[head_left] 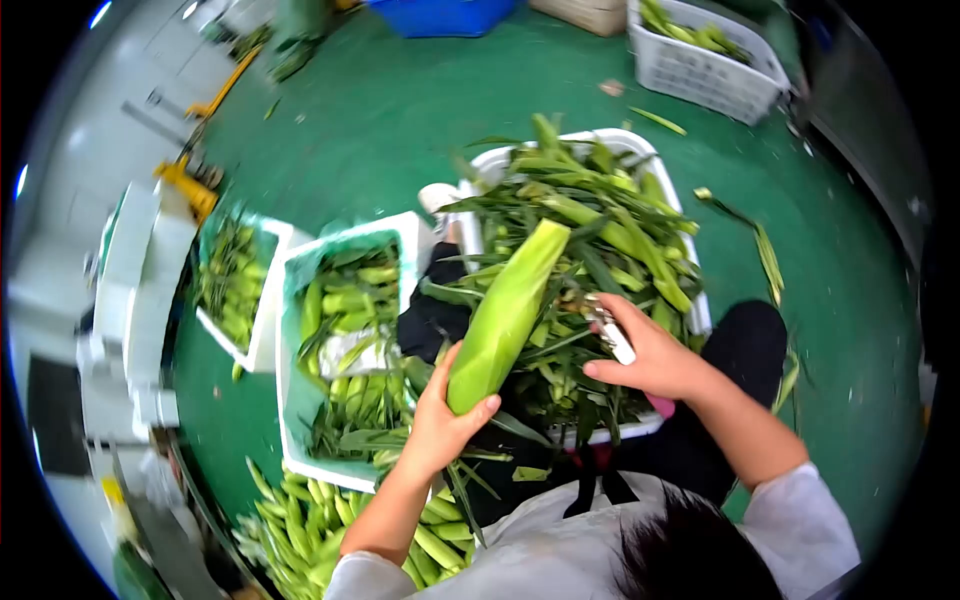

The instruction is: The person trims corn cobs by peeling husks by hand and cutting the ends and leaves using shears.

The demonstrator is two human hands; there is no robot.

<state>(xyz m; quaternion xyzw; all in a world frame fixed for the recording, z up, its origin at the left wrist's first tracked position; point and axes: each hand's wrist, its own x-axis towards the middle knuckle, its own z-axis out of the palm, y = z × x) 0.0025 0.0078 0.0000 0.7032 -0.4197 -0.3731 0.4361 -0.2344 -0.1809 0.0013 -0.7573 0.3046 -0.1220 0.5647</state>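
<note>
My left hand (440, 418) is wrapped round the thick lower end of a green ear of corn in its husk (507, 310). The ear tilts up and away from me, its cut-looking tip to the upper right. My right hand (655, 352), a little to the right of the ear and apart from it, grips a small silvery tool with a white handle (613, 336); its exact kind is unclear. Beneath both hands stands a white plastic basket (702, 318), heaped with loose husks and leaves (590, 215).
On the left are a lined white foam box (287, 385) with corn and a second foam box (262, 335). A pile of corn (310, 520) lies at lower left. Farther off stand a white crate (700, 80), a blue bin (440, 18) and a yellow pallet jack (190, 190).
</note>
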